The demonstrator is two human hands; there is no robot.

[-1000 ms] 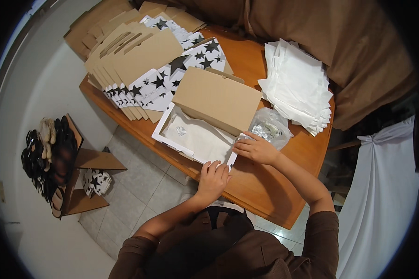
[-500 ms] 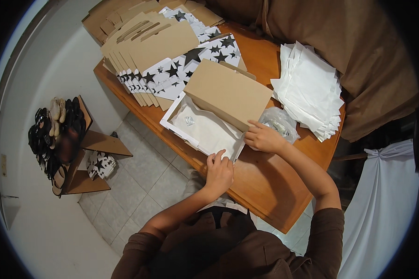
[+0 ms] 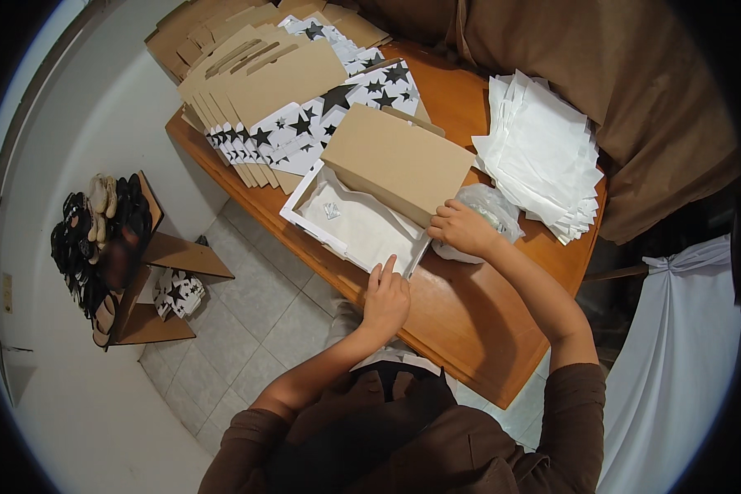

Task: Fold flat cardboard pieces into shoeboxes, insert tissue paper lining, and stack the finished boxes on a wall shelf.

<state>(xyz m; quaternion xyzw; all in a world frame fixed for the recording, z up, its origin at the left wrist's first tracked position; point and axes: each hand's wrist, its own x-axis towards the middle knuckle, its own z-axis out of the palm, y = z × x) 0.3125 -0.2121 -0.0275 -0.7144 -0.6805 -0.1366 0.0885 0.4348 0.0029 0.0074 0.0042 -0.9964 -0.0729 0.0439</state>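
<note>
A shoebox-like cardboard box [image 3: 311,216] sits opened on the wooden table, its brown lid [image 3: 399,160] raised on the far side. White paper [image 3: 370,235] lines the inside, and a small silvery-white packet [image 3: 331,211] rests on it near the left end. My left hand [image 3: 386,298] touches the box's near right corner with its fingers stretched out. At the far right corner, where lid and box meet, my right hand [image 3: 461,228] has its fingers curled on the cardboard edge; the fingertips are partly hidden.
Flattened star-printed boxes [image 3: 272,107] overlap at the table's far left. White paper sheets [image 3: 539,156] are piled far right. A clear plastic bag [image 3: 494,206] lies beside my right hand. Shoes [image 3: 99,239] crowd a brown stand at left. The wooden table's [image 3: 469,346] front edge is near me.
My left hand's fingers have straightened at the near right corner. My right hand has shifted slightly up along the box's right end. The box stays in nearly the same place.
</note>
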